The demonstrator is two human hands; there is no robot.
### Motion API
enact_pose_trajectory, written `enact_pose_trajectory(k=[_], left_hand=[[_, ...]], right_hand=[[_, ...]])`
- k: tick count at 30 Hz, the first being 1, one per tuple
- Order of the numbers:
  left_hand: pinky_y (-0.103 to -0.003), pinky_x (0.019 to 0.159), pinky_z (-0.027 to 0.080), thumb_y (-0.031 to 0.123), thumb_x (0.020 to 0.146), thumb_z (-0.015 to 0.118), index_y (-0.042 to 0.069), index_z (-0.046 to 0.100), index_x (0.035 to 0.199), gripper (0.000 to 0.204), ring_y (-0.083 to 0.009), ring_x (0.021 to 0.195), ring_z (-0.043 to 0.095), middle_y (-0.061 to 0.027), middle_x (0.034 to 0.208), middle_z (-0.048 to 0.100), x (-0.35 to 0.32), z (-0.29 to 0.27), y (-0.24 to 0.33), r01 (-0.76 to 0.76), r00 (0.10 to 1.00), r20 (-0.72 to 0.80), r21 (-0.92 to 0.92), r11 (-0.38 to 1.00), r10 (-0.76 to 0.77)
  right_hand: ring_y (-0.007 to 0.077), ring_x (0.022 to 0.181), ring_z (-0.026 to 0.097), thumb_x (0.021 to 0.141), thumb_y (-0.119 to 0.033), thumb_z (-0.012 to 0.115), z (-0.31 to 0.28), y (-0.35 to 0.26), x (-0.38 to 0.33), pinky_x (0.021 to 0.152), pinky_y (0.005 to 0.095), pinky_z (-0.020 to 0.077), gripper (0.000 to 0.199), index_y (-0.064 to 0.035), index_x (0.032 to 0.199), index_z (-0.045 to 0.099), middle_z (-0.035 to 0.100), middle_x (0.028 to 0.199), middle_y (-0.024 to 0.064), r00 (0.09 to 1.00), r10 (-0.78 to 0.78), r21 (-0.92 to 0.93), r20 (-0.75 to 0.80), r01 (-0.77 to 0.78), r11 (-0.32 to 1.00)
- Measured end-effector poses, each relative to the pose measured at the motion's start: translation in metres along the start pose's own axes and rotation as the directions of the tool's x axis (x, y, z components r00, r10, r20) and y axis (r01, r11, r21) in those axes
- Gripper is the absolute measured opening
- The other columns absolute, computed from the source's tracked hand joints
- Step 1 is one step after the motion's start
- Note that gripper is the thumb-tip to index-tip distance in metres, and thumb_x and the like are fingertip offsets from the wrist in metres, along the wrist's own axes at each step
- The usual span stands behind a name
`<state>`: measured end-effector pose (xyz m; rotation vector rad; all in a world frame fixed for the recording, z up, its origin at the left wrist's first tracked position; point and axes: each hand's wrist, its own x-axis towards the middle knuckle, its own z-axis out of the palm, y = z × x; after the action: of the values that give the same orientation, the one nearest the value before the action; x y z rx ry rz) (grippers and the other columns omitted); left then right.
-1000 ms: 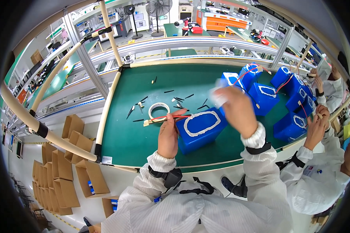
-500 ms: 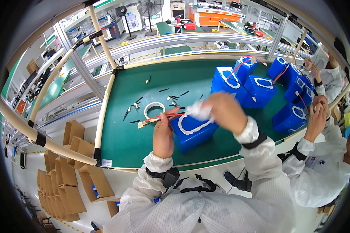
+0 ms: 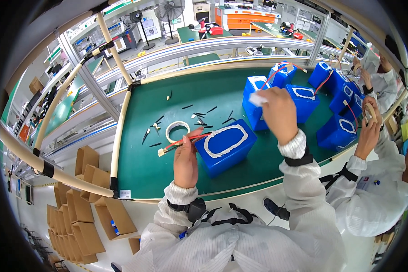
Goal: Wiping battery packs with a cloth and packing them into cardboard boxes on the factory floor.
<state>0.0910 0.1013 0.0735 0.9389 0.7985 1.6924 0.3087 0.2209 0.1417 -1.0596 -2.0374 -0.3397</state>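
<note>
A blue block-shaped battery pack [image 3: 231, 157] with an oval ring of white sealant on top stands before me. My left hand [image 3: 186, 163] is closed at its left side, gripping the pack's red and black wire lead [image 3: 172, 145], whose pale connector [image 3: 161, 153] sticks out leftward. Raised over the packs on the right, my right hand [image 3: 282, 117] pinches a crumpled white wipe [image 3: 257, 99]. Just behind my left fingers lies a roll of tape [image 3: 169, 131]. Short black sleeve pieces [image 3: 199, 115] are scattered around it.
Several more blue battery packs [image 3: 303, 110] with red wires stand at the right of the green table [image 3: 145, 174]. A co-worker's hand [image 3: 368, 136] there holds a tape roll [image 3: 371, 112]. Pale pipe rails frame the table. Open cardboard boxes [image 3: 115, 215] sit on the floor at left.
My right hand has moved with the wipe off the near pack, rightward and up, uncovering the sealant ring. My left hand keeps its hold on the wire lead.
</note>
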Motion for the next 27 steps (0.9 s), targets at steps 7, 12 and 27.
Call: enact_pose_trajectory(k=[7,12,27], left_hand=[[-0.033,0.096,0.037,0.037,0.1,0.032,-0.002,0.052,0.121,0.048,-0.0201,0.108,0.053,-0.0127,0.119,0.057,-0.001,0.0,-0.002,-0.001,0.999,-0.044,-0.026,1.0,0.0],[-0.034,0.098,0.034,0.035,0.098,0.041,0.001,0.057,0.117,0.042,-0.0209,0.109,0.053,-0.0143,0.126,0.053,-0.007,-0.005,-0.001,0.002,0.998,-0.059,-0.038,0.999,-0.004],[-0.033,0.094,0.039,0.026,0.094,0.053,0.0,0.063,0.107,0.032,-0.0225,0.105,0.053,-0.0126,0.111,0.058,-0.031,0.005,0.012,-0.265,0.949,0.012,0.567,0.78,0.314]], right_hand=[[0.0275,0.088,0.057,0.071,-0.002,0.058,0.024,-0.049,-0.025,0.074,0.0398,0.046,0.021,-0.0094,0.09,0.063,0.061,0.088,0.0101,0.912,-0.34,0.421,0.231,0.221,0.88],[0.0277,0.077,0.056,0.074,-0.006,0.062,0.011,0.012,-0.011,0.064,0.0373,0.0458,0.008,-0.0059,0.08,0.066,0.06,0.083,0.0112,0.998,0.058,-0.159,-0.023,-0.061,0.985],[0.0307,0.088,0.059,0.071,0.002,0.062,0.019,-0.049,-0.016,0.073,0.0387,0.0489,0.02,-0.0089,0.086,0.065,0.062,0.089,0.0097,0.933,-0.273,0.567,0.234,0.098,0.818]])
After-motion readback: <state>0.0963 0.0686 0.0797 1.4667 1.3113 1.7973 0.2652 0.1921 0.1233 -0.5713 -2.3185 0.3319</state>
